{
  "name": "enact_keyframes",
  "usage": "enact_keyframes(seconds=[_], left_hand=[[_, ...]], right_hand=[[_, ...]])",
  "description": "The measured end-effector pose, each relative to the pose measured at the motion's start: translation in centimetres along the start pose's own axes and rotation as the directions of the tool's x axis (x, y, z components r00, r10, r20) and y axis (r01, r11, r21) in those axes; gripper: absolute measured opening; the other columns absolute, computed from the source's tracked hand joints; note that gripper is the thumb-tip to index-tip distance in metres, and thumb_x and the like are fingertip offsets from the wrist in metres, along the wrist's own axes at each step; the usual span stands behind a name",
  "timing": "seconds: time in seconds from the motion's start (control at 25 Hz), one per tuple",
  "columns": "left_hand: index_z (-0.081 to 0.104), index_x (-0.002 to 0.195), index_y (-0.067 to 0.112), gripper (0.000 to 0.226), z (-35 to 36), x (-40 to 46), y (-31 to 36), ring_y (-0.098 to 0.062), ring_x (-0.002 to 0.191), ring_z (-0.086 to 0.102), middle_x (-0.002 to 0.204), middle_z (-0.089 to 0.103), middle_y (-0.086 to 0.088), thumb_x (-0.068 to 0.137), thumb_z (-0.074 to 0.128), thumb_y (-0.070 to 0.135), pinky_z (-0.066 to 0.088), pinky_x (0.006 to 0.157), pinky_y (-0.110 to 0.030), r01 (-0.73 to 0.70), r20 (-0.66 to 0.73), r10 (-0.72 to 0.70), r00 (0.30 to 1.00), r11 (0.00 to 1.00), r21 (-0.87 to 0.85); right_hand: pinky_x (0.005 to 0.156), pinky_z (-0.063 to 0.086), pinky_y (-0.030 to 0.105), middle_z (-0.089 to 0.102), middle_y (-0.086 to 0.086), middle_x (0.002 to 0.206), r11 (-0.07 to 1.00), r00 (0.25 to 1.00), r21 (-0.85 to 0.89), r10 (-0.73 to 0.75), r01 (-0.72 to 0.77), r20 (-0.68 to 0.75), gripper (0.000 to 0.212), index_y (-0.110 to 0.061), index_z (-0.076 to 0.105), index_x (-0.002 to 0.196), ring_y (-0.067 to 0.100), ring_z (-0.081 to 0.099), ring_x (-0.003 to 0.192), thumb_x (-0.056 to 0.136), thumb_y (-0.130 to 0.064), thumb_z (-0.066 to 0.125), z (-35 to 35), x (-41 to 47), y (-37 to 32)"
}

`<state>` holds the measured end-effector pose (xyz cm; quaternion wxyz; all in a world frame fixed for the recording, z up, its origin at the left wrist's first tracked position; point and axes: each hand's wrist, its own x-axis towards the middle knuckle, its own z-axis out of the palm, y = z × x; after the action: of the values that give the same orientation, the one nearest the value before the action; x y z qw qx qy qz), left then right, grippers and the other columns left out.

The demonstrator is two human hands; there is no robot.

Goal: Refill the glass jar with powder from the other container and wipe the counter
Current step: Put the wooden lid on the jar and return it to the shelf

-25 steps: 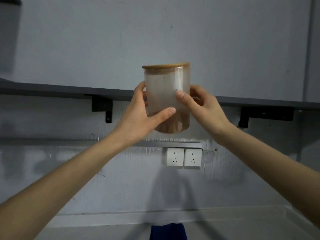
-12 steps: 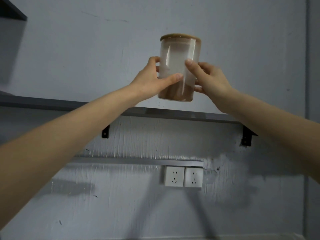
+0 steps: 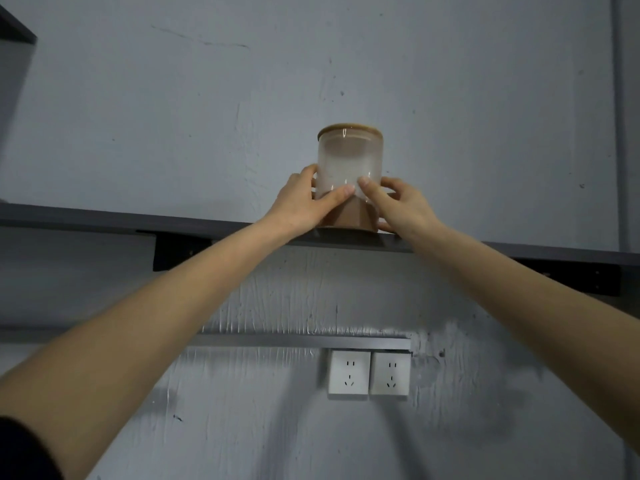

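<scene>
A frosted glass jar (image 3: 349, 161) with a wooden lid stands upright on the dark wall shelf (image 3: 104, 221), brown powder filling its lower part. My left hand (image 3: 304, 206) wraps the jar's left side, thumb across the front. My right hand (image 3: 398, 206) holds its right side, thumb on the front glass. The other container and the counter are out of view.
A black bracket (image 3: 180, 252) carries the shelf on the left, another sits at the far right (image 3: 585, 278). Below run a metal rail (image 3: 298, 341) and two white wall sockets (image 3: 369, 375). A dark cabinet corner (image 3: 15, 29) shows at upper left.
Both hands lifted the jar from below shelf height up over the shelf edge, and it now rests on the shelf. My view tilted upward; the counter dropped out of sight.
</scene>
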<state>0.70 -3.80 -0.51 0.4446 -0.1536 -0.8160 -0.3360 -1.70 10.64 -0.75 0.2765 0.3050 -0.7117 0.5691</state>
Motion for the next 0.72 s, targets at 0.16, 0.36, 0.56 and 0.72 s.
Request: enact_keyframes(seconds=[0.16,0.36,0.56,0.72], left_hand=[[0.034,0.131,0.010,0.063,0.9,0.0,-1.4,-0.027,0.115,0.051,0.133,0.043,-0.014,0.084,0.050,0.048,0.048,0.090,-0.039,-0.018,-0.062,0.028,0.998,0.988,0.154],[0.034,0.130,0.009,0.062,0.9,-0.5,-1.3,-0.026,0.117,0.050,0.134,0.047,-0.012,0.084,0.053,0.045,0.045,0.095,-0.045,-0.029,-0.087,0.045,0.995,0.982,0.185],[0.032,0.132,0.012,0.063,0.6,-1.6,-1.4,-0.023,0.119,0.050,0.138,0.045,-0.006,0.083,0.056,0.042,0.044,0.093,-0.041,-0.076,-0.056,0.094,0.994,0.961,0.266],[0.030,0.133,0.012,0.065,0.8,-1.8,-1.5,-0.024,0.118,0.051,0.138,0.046,-0.006,0.083,0.057,0.041,0.044,0.089,-0.040,-0.074,-0.017,0.087,0.996,0.929,0.363]], right_hand=[[0.081,0.045,0.027,0.055,0.010,0.124,0.976,0.998,-0.210,-0.057,0.063,0.031,0.059,-0.011,0.039,0.132,0.022,0.054,0.107,0.084,-0.042,0.055,0.2,0.0,1.7],[0.081,0.044,0.027,0.056,0.010,0.122,0.968,0.998,-0.247,-0.048,0.054,0.032,0.058,-0.012,0.039,0.131,0.023,0.054,0.108,0.084,-0.043,0.054,0.2,0.3,1.7],[0.082,0.042,0.027,0.054,0.010,0.126,0.928,0.994,-0.360,-0.110,0.100,-0.007,0.055,-0.009,0.039,0.130,0.023,0.053,0.111,0.087,-0.040,0.053,0.8,-0.3,1.9],[0.088,0.043,0.033,0.052,0.013,0.129,0.910,0.997,-0.409,-0.068,0.070,0.018,0.057,-0.007,0.037,0.131,0.026,0.050,0.114,0.086,-0.037,0.055,1.0,0.2,1.7]])
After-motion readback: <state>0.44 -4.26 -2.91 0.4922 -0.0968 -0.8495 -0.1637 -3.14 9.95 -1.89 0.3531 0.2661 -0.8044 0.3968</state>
